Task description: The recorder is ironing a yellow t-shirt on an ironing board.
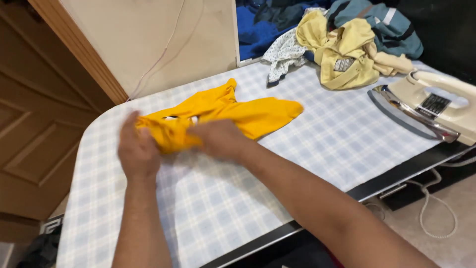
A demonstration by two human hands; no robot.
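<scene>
Head view: the yellow garment (225, 114) lies bunched on the checked counter (317, 144), its long axis running from about 8 o'clock to 2 o'clock. Both hands sit on its 8 o'clock end. The left hand (138, 151) is curled over the bunched cloth there, gripping it; the right hand (220, 140), just beside at 3 o'clock, is closed on the fabric too, though motion blur hides the fingers. A cream iron (429, 109) rests well apart at 3 o'clock, and a heap of clothes (347, 42) at 1 o'clock.
</scene>
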